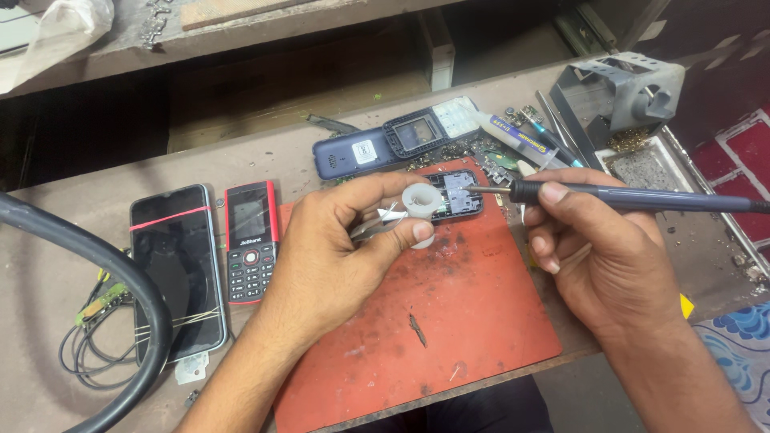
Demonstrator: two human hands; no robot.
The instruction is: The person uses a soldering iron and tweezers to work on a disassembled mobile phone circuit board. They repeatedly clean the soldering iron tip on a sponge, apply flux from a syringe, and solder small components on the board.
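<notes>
Holding white solder spool [420,200] – left hand [337,256], soldering iron [626,198] – right hand [597,248], over phone board [453,195]

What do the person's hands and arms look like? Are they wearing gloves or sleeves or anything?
No gloves and no sleeves show. The left hand and the right hand are both bare, and so are the forearms as far as the picture reaches. I see no rings, no watch and no wristband. The fingernails are short. Both arms come in from the bottom edge of the picture.
</notes>
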